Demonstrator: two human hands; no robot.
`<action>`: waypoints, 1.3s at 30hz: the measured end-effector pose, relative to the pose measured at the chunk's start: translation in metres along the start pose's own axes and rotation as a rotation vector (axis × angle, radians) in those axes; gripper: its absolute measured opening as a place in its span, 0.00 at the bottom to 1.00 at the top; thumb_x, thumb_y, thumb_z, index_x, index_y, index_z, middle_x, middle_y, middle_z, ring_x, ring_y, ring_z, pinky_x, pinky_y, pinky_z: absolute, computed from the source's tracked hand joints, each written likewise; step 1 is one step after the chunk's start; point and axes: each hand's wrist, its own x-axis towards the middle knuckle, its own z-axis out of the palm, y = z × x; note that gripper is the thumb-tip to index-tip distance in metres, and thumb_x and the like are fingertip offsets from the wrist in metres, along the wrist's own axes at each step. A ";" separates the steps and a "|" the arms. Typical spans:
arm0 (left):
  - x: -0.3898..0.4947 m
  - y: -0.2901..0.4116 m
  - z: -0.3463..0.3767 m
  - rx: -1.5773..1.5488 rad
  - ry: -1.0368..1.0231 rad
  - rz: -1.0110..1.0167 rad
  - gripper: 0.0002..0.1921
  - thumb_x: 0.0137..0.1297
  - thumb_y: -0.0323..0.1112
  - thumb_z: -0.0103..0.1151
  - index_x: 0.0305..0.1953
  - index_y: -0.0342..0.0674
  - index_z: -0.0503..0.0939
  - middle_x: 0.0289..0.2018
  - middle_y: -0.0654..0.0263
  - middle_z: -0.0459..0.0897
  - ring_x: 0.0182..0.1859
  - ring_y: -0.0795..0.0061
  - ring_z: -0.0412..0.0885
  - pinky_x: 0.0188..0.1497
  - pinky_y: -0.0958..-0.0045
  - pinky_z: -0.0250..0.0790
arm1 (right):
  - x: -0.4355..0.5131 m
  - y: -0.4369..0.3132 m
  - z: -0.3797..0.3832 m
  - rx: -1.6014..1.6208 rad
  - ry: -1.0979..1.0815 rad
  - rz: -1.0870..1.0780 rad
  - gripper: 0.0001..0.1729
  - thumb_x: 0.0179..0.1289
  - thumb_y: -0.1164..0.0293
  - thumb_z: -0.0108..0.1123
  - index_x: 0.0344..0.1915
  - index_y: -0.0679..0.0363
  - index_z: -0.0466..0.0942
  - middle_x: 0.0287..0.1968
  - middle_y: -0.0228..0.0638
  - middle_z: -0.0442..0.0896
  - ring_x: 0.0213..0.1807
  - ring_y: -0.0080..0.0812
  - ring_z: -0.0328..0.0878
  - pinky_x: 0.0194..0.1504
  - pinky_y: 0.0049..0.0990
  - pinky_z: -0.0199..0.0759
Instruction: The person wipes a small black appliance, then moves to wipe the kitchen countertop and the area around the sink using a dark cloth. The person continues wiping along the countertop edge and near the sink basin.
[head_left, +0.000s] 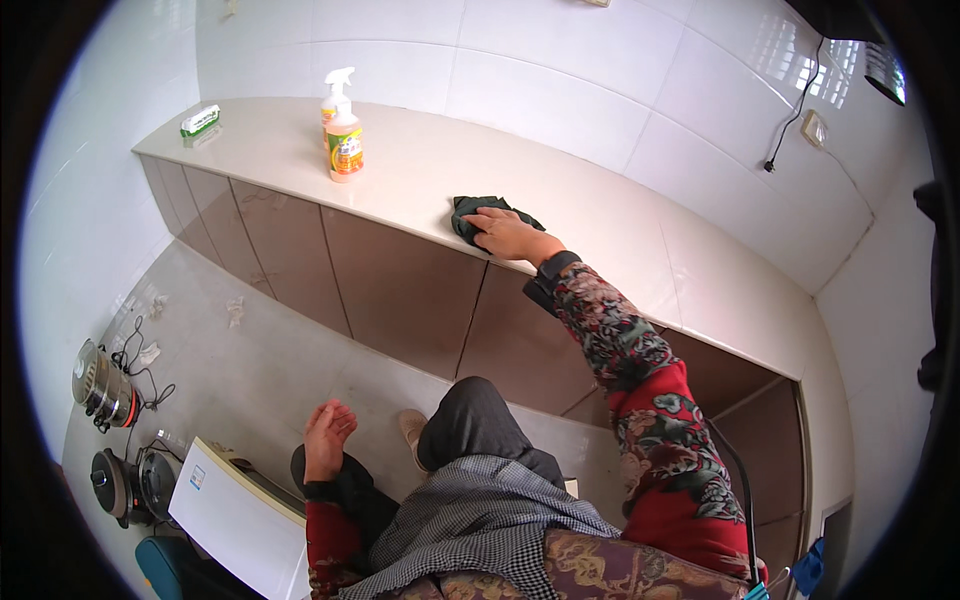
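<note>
My right hand (510, 234) presses a dark green cloth (469, 214) onto the pale countertop (600, 225), close to its front edge. The cloth is bunched under the palm and partly hidden by it. Over the floor, my left hand (326, 439) is held up in front of my body with nothing in it, fingers slightly curled. To the left of the cloth, an orange-labelled bottle (346, 150) with pale orange liquid stands upright on the counter. A white-topped spray bottle (335, 94) stands just behind it.
A green and white wipes pack (200, 121) lies at the counter's far left. Brown cabinet doors (405, 292) run below. Electric pots (109, 386) with cords, a dark-lidded cooker (112, 484) and a white appliance (240, 517) occupy the lower left. A loose plug (769, 165) hangs at the right wall.
</note>
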 end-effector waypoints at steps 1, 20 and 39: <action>-0.001 0.000 0.002 -0.005 -0.003 0.004 0.13 0.76 0.39 0.55 0.53 0.39 0.77 0.43 0.61 0.84 0.45 0.65 0.84 0.51 0.62 0.78 | 0.008 -0.004 0.001 -0.001 0.002 0.035 0.32 0.75 0.56 0.45 0.77 0.40 0.61 0.82 0.33 0.52 0.82 0.50 0.45 0.76 0.59 0.48; -0.006 0.004 -0.002 -0.001 0.071 0.004 0.12 0.74 0.38 0.58 0.52 0.40 0.79 0.41 0.62 0.85 0.43 0.68 0.84 0.50 0.64 0.78 | -0.020 -0.009 0.000 0.083 0.044 0.008 0.31 0.73 0.55 0.49 0.74 0.37 0.65 0.80 0.33 0.57 0.82 0.48 0.48 0.74 0.60 0.49; 0.002 0.008 -0.009 0.028 0.086 0.023 0.13 0.74 0.39 0.58 0.53 0.40 0.79 0.42 0.63 0.85 0.43 0.69 0.84 0.48 0.65 0.78 | -0.036 -0.013 0.002 0.132 0.144 0.013 0.29 0.73 0.57 0.51 0.73 0.40 0.68 0.79 0.33 0.60 0.81 0.44 0.51 0.77 0.51 0.47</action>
